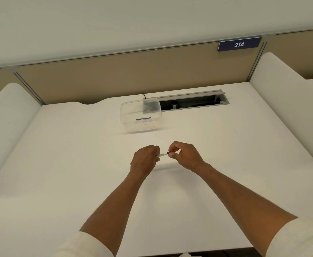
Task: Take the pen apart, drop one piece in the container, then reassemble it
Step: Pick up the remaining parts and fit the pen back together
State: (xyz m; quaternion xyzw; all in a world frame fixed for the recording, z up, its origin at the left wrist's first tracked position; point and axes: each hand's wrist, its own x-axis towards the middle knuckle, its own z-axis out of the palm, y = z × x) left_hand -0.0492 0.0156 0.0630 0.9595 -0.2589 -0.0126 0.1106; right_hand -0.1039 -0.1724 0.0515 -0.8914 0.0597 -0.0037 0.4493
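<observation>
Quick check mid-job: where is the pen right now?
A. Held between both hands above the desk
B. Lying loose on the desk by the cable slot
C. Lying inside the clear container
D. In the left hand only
A: the pen spans the gap between the left hand and the right hand, each with a grip on one end, well short of the clear container.

White desk (59, 164) sitting in tan-partitioned carrel (96, 78); open cable tray (192, 101) lying at back; blue "214" sign (239, 44) hanging upper right.
</observation>
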